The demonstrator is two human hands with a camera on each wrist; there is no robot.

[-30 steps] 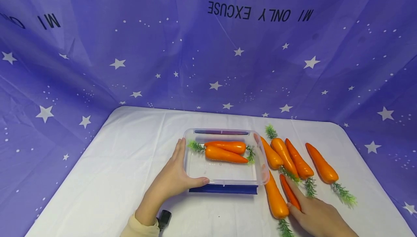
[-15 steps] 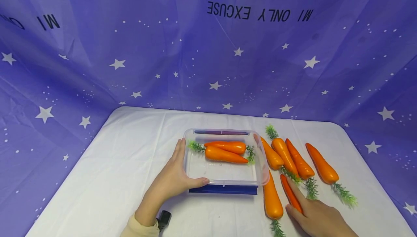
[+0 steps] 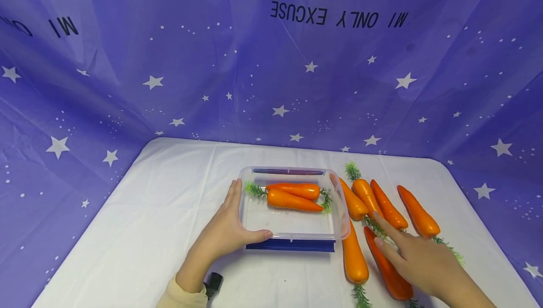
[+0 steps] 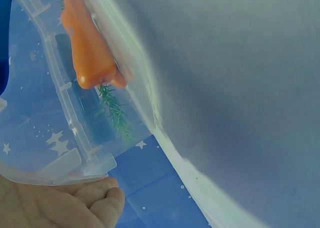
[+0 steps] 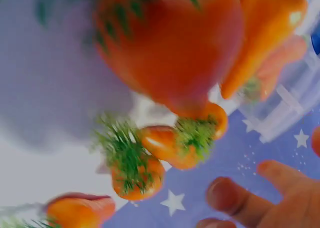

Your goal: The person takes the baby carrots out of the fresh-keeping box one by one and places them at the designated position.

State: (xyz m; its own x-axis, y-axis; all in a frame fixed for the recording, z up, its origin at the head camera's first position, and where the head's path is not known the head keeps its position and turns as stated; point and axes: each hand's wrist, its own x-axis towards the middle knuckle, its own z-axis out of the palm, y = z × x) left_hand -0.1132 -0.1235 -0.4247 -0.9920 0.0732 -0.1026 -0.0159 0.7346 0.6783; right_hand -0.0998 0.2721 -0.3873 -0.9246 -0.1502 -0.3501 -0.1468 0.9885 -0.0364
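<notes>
A clear plastic container (image 3: pixel 263 221) with blue side flaps holds two toy carrots (image 3: pixel 294 200), lying side by side with their green tops at opposite ends. My left hand (image 3: pixel 226 228) holds its left end, fingers along the wall and thumb on the front rim. Those fingers meet the rim in the left wrist view too. Over the carrots to the right, my right hand (image 3: pixel 424 256) has its index finger extended near an orange carrot's (image 3: pixel 366 195) lower end. Under and beside that hand lies a deep-orange carrot (image 3: pixel 388 270), large and blurred in the right wrist view.
Another carrot (image 3: pixel 355 256) lies close to the container's front right corner. More carrots, including one at the far right (image 3: pixel 417 211), lie on the white tablecloth (image 3: pixel 169 204). A purple starred cloth (image 3: pixel 237 86) hangs behind and at both sides.
My right hand has let go of the deep-orange carrot and moved up, exposing more of it. The carrot at the container's front right corner has shifted slightly left. My left hand has stayed put.
</notes>
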